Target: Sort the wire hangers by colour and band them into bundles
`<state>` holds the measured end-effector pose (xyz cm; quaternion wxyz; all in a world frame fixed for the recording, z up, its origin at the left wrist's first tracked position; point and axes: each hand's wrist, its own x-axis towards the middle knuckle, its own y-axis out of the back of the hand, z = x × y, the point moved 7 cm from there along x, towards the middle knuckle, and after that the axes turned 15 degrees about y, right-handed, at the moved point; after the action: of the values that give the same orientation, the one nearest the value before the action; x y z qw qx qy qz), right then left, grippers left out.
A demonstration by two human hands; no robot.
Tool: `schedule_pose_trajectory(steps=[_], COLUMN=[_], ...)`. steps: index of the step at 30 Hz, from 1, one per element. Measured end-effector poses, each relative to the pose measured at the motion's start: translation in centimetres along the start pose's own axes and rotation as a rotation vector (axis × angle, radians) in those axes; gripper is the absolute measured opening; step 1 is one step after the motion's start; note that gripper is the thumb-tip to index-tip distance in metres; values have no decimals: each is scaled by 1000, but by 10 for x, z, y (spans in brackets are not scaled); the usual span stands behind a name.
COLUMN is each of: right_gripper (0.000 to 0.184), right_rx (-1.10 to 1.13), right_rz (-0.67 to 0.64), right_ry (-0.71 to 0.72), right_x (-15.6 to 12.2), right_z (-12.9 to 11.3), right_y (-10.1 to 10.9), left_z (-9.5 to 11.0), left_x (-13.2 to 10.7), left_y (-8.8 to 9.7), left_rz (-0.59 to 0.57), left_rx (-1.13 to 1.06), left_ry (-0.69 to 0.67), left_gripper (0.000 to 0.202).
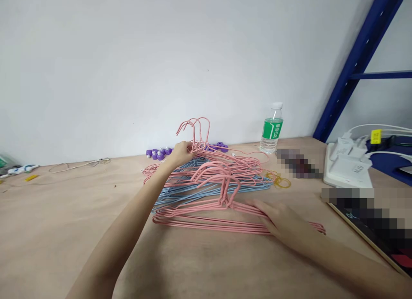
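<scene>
My left hand (184, 152) reaches to the far side of the hanger pile and is closed around the necks of several pink hangers (207, 131), whose hooks rise above it. Close to me, a bundle of pink wire hangers (224, 196) has its hooks up and bottom bars toward me. My right hand (280, 217), slightly blurred, grips the right part of that bundle, and its fingertips are partly hidden. Behind the bundle lie light blue hangers (257, 187), with more pink hangers (247, 165) over them.
Purple spool-like pieces (161, 153) sit by the wall. Right of the pile are yellow rubber bands (282, 182) and a water bottle (271, 129). A white power strip (347, 166) with plugs stands beneath a blue metal frame (354, 54). A thin cord (77, 164) lies at left.
</scene>
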<state>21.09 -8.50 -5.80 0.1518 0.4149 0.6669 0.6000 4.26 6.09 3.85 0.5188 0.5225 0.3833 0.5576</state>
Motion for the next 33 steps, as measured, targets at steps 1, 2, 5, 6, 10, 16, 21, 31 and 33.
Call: schedule_pose_trajectory(steps=[1, 2, 5, 6, 10, 16, 21, 31, 33], right_gripper=[46, 46, 46, 46, 47, 53, 53, 51, 51], right_rx=[-4, -8, -18, -24, -46, -60, -38, 14, 7], right_rz=[0, 0, -11, -16, -33, -10, 7, -19, -14], right_ry=[-3, -9, -14, -12, 22, 40, 53, 14, 9], right_x=[0, -1, 0, 1, 3, 1, 1, 1, 1], right_z=[1, 1, 2, 1, -4, -6, -5, -2, -2], right_y=[0, 0, 0, 0, 1, 0, 1, -2, -2], left_z=[-1, -1, -2, -2, -5, -9, -10, -8, -7], left_x=[1, 3, 9, 11, 16, 16, 20, 17, 11], left_y=[-2, -4, -14, -18, -29, -26, -26, 2, 14], left_rz=[-7, -15, -37, -43, -47, -11, -41, -48, -75], left_rx=[14, 28, 70, 82, 121, 139, 145, 81, 39], left_ry=[9, 19, 41, 48, 93, 137, 108, 87, 74], left_gripper=[19, 19, 17, 17, 19, 22, 22, 18, 14])
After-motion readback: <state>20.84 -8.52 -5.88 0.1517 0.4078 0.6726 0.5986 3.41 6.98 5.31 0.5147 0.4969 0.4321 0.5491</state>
